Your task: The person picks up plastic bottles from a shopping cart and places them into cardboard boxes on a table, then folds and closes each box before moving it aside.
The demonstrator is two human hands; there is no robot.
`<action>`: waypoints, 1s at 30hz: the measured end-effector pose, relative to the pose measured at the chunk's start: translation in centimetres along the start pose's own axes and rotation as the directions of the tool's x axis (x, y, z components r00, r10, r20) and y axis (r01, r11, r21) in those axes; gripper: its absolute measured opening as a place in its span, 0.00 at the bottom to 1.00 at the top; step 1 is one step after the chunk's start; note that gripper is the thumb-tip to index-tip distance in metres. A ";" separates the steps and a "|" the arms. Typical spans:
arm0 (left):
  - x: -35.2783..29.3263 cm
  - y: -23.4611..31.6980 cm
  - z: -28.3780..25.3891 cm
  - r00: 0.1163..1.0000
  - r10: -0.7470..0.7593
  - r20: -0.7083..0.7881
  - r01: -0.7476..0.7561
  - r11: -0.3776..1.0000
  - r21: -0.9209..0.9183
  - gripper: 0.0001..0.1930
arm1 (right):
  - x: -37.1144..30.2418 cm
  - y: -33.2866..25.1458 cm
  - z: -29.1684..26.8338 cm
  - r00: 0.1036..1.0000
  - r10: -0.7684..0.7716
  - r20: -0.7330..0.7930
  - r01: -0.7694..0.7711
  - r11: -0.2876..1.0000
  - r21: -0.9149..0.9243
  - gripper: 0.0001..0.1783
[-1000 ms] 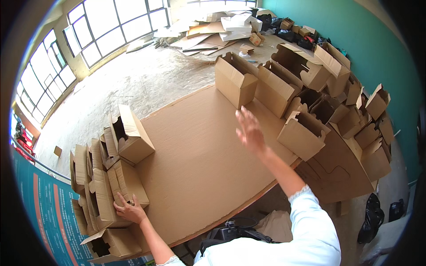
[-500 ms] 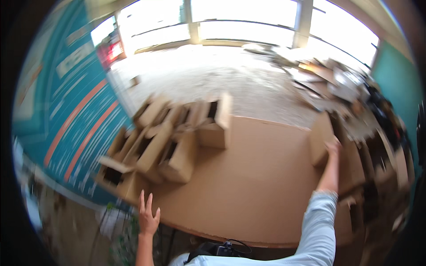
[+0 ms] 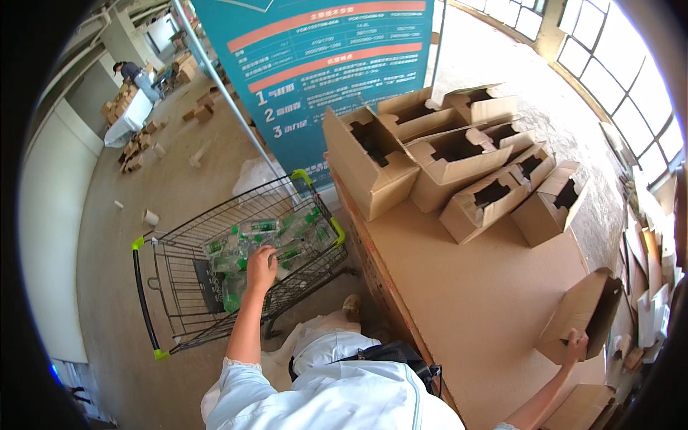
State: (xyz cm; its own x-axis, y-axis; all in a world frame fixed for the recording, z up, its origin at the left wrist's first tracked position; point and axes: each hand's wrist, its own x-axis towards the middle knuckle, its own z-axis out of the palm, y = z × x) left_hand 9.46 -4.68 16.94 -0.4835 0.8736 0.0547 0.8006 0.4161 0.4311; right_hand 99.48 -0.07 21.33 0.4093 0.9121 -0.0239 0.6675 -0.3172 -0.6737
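Note:
On the right, my right hand [image 3: 575, 347] grips the near edge of a tall brown cardboard box [image 3: 573, 308]. The box tilts over the cardboard-covered table, its dark opening facing right. My left hand [image 3: 262, 266] reaches over a black wire shopping cart [image 3: 172, 265] with lime-green corners. Its fingers are loosely bent and I see nothing held in them. Beneath and around it in the cart lie several clear plastic bottles [image 3: 256, 228] with green caps and labels. Whether the fingertips touch a bottle is hidden.
Several open cardboard boxes [image 3: 459, 161] stand grouped on the table's [image 3: 459, 287] far side. A teal printed banner [image 3: 337, 64] rises behind the cart. Another box [image 3: 580, 407] sits at lower right. Far left, a person [image 3: 140, 79] bends beside stacked boxes. Scrap cardboard [image 3: 638, 251] lies right.
My view has swung left, bringing the cart and bottles into sight. My left hand has gone from spread fingers beside the table to over the bottles. My right hand still holds the box.

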 end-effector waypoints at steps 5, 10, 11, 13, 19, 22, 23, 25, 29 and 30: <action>2.3 -5.3 2.9 0.996 -0.094 0.002 0.094 0.986 -0.136 0.11 | -5.2 -13.0 6.7 0.994 -0.107 0.031 0.112 0.968 -0.227 0.26; 6.0 -10.1 9.0 0.990 -0.070 0.123 0.092 0.978 -0.186 0.11 | -10.5 -18.2 10.6 0.985 -0.166 -0.042 0.167 0.986 0.018 0.24; 7.1 -10.2 10.0 0.984 -0.041 0.176 0.071 0.983 -0.169 0.12 | -11.4 -20.4 10.3 0.986 -0.140 0.086 0.138 0.990 0.029 0.22; 9.0 -10.4 12.1 0.962 -0.023 0.273 0.065 0.987 -0.145 0.10 | -14.5 -23.9 10.7 0.987 0.028 0.156 -0.032 0.999 0.024 0.20; 14.3 -12.8 24.1 0.743 -0.253 0.620 0.451 0.873 -0.184 0.20 | -21.4 -30.1 13.1 0.910 0.186 0.370 -0.187 0.982 -0.035 0.20; 16.2 -9.5 27.6 0.525 -0.386 0.759 0.769 0.597 -0.228 0.26 | -22.7 -31.8 13.6 0.883 0.189 0.430 -0.078 0.962 -0.264 0.22; 16.4 -7.2 27.7 0.495 -0.395 0.774 0.778 0.598 -0.193 0.26 | -22.8 -32.9 13.8 0.860 0.204 0.467 -0.069 0.955 -0.290 0.22; 17.1 -4.4 28.1 0.451 -0.469 0.760 0.807 0.577 -0.124 0.31 | -22.2 -37.3 14.8 0.841 0.280 0.464 -0.145 0.941 -0.305 0.21; 16.7 -4.2 31.9 0.443 -0.610 0.657 0.858 0.501 -0.113 0.53 | -20.1 -38.6 15.4 0.719 0.077 0.691 0.199 0.929 -0.311 0.20; 16.5 -4.9 32.4 0.452 -0.628 0.633 0.864 0.485 -0.135 0.58 | -19.7 -39.0 15.5 0.741 0.016 0.672 0.287 0.896 -0.338 0.20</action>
State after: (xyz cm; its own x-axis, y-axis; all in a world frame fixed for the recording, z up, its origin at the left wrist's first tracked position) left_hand 8.97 15.89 -13.48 -0.4972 0.2933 -0.8166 -0.0767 0.9226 0.3781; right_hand 55.75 -1.64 36.63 -0.1040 0.8449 -0.5247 0.9260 -0.1103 -0.3611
